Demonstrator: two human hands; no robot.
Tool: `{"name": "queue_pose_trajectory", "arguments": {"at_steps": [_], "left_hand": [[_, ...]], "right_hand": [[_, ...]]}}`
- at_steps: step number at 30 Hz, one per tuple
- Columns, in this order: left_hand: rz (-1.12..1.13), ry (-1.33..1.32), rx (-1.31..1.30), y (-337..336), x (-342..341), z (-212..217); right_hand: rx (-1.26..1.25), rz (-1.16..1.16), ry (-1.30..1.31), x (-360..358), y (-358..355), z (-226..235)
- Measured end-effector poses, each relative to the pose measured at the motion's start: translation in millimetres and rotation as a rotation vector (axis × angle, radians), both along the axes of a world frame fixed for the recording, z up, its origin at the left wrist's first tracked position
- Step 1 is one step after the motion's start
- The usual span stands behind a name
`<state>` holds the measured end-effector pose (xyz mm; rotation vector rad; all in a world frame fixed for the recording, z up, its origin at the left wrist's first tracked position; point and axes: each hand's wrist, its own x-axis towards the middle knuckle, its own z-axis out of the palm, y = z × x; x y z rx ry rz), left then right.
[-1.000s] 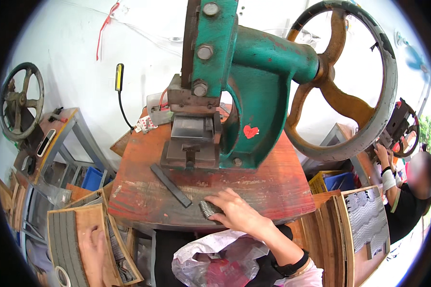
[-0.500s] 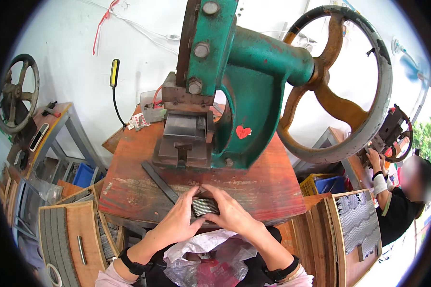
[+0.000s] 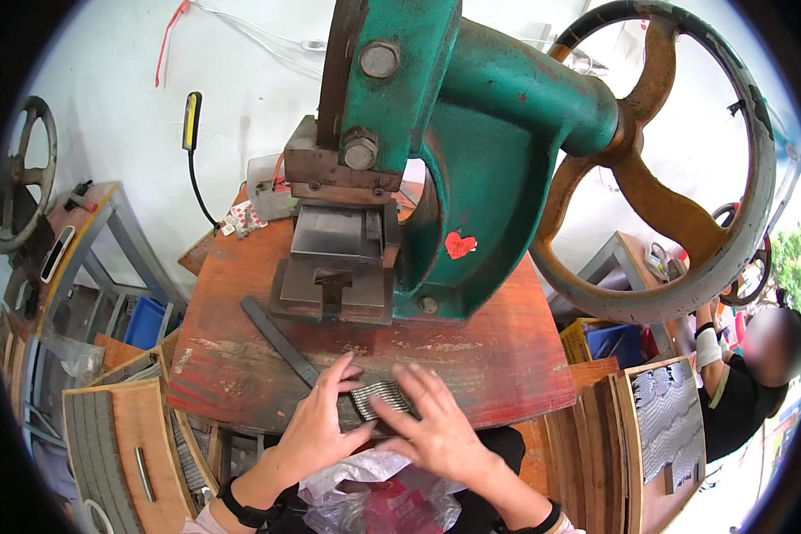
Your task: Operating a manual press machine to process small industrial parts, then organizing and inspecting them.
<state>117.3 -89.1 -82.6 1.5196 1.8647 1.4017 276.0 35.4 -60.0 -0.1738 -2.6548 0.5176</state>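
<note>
A small block of ribbed, silvery metal pieces lies near the front edge of the wooden bench top, between my two hands. My left hand is beside its left end with the fingers spread, the fingertips close to the block. On the other side, my right hand has its fingers apart, with the thumb reaching across part of the block; whether it touches cannot be told. A flat dark metal bar lies slantwise on the bench, its near end close to my left fingers.
A green hand press with a large handwheel stands behind on the bench. Wooden trays of metal strips flank me, left and right. A plastic bag is on my lap. Another person works at far right.
Both hands have loosened from around the ribbed block and their fingers have spread apart. The right hand has shifted slightly right. My view has moved a little closer to the press.
</note>
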Motion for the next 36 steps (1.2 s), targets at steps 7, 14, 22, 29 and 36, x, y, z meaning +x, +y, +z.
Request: {"name": "queue_pose_trajectory", "arguments": {"at_steps": [7, 14, 22, 29, 36], "left_hand": [[0.028, 0.056, 0.032, 1, 1, 2], [0.016, 0.052, 0.057, 1, -1, -4], [0.068, -0.135, 0.146, 7, -1, -17], [-0.039, -0.095, 0.163, 10, 1, -10], [-0.091, 0.158, 0.515, 8, -3, -3]], "right_hand": [[0.272, -0.2, -0.104, 12, -2, -8], [0.279, -0.169, 0.003, 3, -2, -5], [-0.192, 0.153, -0.046, -27, 26, -8], [-0.047, 0.049, -0.152, -41, 16, -4], [-0.384, -0.271, 0.256, 16, -26, -9]]}}
